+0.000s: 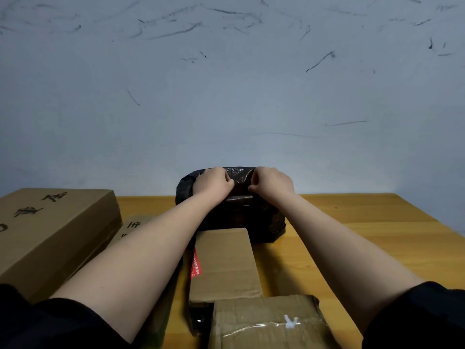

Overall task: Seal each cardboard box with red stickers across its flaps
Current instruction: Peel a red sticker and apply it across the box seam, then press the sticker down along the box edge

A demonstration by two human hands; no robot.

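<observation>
Both hands on black plastic bundle, far edge of bench

Left hand [212,181] and right hand [273,182] each pinch the black plastic bundle [239,205] at 12 o'clock. Sealed box [224,263] with one visible red sticker [196,264] lies just at 6 o'clock of them, between the forearms. Boxes counted: four. Taped box [269,323] cut off at bottom; large box [52,233] at 9 o'clock cut off left; fourth box [130,226] mostly hidden by left forearm. Bench [364,222] wooden

Soft, dim, even light is seen throughout, with a brighter patch cast on the wall [377,177] right of the black bag [239,197], faint glare on that bag's plastic, wide-angle bending at the edges, slight overall softness.
</observation>
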